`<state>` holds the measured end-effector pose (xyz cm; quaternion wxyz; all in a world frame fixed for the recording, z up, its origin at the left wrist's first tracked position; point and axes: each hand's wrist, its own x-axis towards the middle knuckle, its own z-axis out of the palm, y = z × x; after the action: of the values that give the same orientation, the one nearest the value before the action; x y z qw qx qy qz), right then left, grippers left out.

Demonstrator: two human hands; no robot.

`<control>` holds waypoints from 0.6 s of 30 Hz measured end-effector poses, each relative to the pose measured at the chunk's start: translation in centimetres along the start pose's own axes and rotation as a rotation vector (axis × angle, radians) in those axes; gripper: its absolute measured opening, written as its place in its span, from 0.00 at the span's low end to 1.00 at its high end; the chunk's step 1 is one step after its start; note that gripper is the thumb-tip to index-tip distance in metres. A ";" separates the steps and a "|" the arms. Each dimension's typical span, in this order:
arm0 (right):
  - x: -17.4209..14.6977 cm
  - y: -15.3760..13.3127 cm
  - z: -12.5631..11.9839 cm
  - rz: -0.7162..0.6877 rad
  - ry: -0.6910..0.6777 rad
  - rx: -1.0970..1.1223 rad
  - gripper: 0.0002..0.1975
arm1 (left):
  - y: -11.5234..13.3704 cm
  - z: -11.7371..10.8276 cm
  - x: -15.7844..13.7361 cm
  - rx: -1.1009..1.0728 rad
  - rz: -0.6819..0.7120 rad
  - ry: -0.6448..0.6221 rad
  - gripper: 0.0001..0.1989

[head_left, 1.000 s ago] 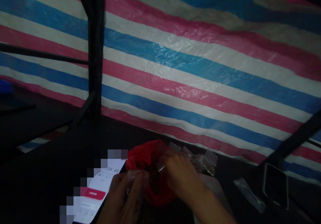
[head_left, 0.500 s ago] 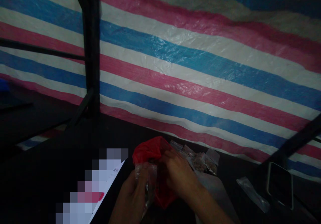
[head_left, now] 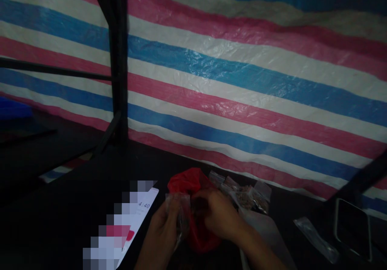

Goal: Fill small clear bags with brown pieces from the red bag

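Our left hand [head_left: 161, 233] pinches a clear plastic pouch [head_left: 183, 217]. Our right hand [head_left: 222, 212] reaches into a red bag [head_left: 188, 181], grip too dark to tell.

Red bag [head_left: 199, 231]; striped sheet [head_left: 229, 86]; table [head_left: 145, 155] seemingly black.

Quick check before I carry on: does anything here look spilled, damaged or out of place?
Nothing looks spilled or damaged, as far as the dim light shows. Mildly odd: one clear plastic sleeve lies apart beside the phone, while the small packets cluster beyond the right hand. Coarse blocks also hide part of the lit screen.
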<state>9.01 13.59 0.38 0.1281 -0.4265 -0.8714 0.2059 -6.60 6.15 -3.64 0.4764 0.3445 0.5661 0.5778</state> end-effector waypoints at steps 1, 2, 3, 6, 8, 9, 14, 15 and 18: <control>-0.1 0.1 0.1 0.003 -0.007 0.077 0.25 | -0.1 -0.2 -0.1 0.012 0.003 -0.007 0.37; -0.1 0.3 0.2 0.014 -0.009 0.162 0.26 | -0.3 -0.3 -0.1 0.017 0.010 -0.011 0.36; -0.2 0.4 0.3 0.031 -0.006 0.242 0.26 | -0.5 -0.5 -0.2 0.018 0.022 -0.017 0.34; -0.3 0.8 0.4 0.067 -0.007 0.404 0.25 | -1.0 -1.1 -0.2 0.015 0.081 -0.081 0.29; -0.5 0.9 0.3 0.063 -0.016 0.464 0.22 | -1.1 -1.5 -0.2 0.068 0.092 -0.146 0.27; -0.6 0.9 0.1 0.056 -0.018 0.494 0.21 | -1.1 -1.7 -0.2 0.109 0.100 -0.167 0.26; -1.7 0.1 -1.7 0.028 0.012 0.677 0.15 | -1.4 -2.5 -0.4 0.325 0.205 -0.134 0.17; -2.0 -0.2 -2.1 0.019 0.024 0.685 0.13 | -1.6 -2.5 -0.4 0.349 0.214 -0.132 0.16; -2.8 -1.5 -3.0 -0.011 0.042 0.628 0.15 | -2.4 -2.4 -0.3 0.360 0.226 -0.134 0.15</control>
<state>10.88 11.27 3.54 0.2724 -0.3657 -0.7646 0.4555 -8.34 4.88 -6.24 0.3760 0.5228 0.5852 0.4929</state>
